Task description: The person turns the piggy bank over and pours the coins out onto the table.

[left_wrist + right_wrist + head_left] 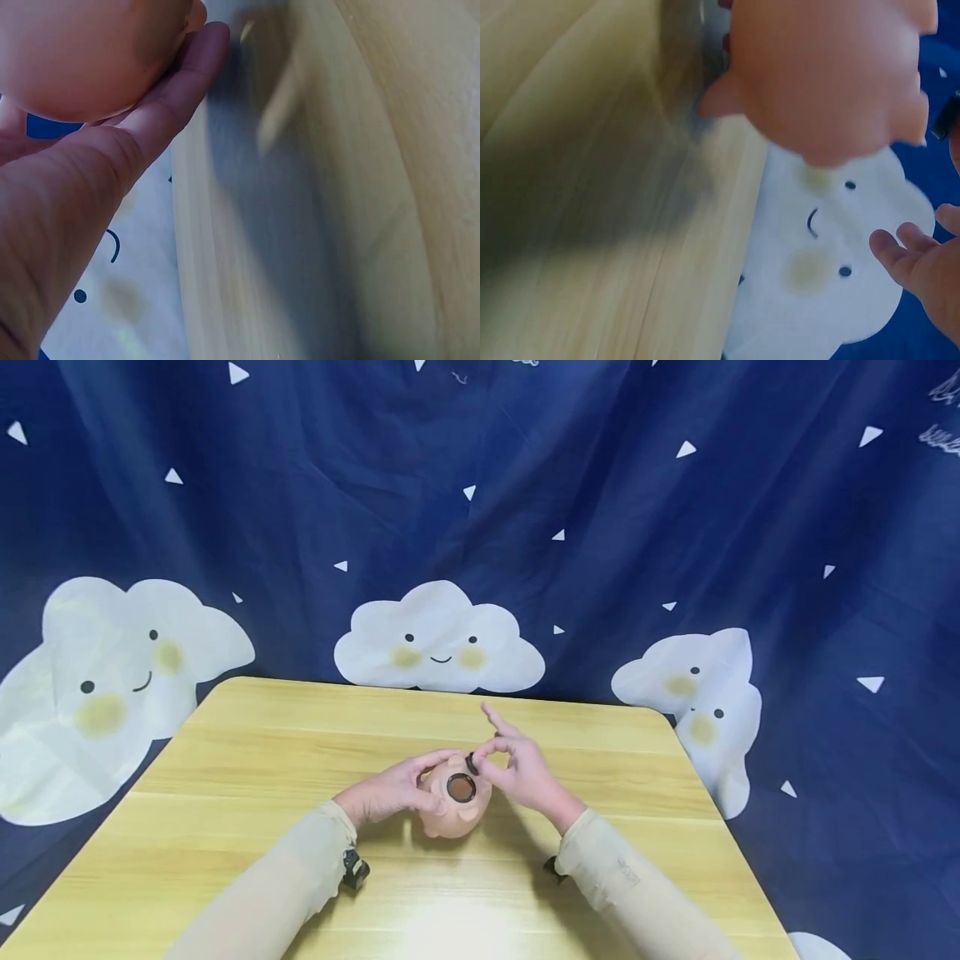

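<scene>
A pink piggy bank (447, 822) is between both hands over the table, its round, dark-rimmed opening (461, 787) facing up toward the head camera. My left hand (397, 789) grips it from the left side, thumb and fingers spread around the body; in the left wrist view the hand (112, 161) curves beneath the smooth body. Thumb and index finger of my right hand (521, 770) pinch a small black plug-like piece (472, 764) beside the opening. That dark piece (946, 118) also appears at the right wrist view's edge, the other fingers extended away from it.
The light wooden table (300, 727) spreads out beneath both arms. Behind it hangs a dark blue curtain (420, 527) printed with white clouds and triangles. Black wrist devices (355, 868) sit at the sleeve cuffs.
</scene>
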Demonstrator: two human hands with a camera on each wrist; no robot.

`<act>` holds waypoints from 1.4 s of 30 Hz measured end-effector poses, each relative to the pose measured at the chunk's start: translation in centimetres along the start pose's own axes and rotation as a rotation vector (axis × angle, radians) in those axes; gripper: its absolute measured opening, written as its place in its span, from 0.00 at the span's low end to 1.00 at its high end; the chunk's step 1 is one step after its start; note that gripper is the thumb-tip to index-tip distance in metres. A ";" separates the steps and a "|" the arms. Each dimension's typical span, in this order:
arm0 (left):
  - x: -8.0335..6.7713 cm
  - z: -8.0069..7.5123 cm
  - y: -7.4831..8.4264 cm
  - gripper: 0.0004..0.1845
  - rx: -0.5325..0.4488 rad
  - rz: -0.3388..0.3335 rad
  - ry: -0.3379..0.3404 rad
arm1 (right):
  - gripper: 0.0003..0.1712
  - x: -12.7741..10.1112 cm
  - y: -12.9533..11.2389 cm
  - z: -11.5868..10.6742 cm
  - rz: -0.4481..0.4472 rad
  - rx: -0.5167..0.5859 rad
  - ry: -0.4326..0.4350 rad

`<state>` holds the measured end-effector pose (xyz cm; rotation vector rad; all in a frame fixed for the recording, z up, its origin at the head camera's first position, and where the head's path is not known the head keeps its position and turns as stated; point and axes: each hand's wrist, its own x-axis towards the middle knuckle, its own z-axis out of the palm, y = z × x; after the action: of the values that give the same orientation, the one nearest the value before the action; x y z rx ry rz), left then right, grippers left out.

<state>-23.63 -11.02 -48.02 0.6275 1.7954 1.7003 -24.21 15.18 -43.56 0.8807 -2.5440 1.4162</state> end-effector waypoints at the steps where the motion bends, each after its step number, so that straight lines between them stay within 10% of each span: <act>1: 0.0 0.0 0.0 0.46 0.002 0.006 0.002 | 0.06 0.0 0.3 -0.2 0.023 0.012 0.026; 20: -1.0 -0.4 -0.4 0.48 0.066 0.015 0.092 | 0.14 -3.5 10.7 -10.9 0.460 -0.241 0.162; 42: -1.3 -0.4 -0.4 0.47 0.059 0.015 0.094 | 0.16 -6.3 15.4 -12.4 0.645 -0.574 0.056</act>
<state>-22.97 -12.21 -48.26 0.5964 1.9164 1.7175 -29.47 34.05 -50.33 -0.0789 -3.0622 0.6684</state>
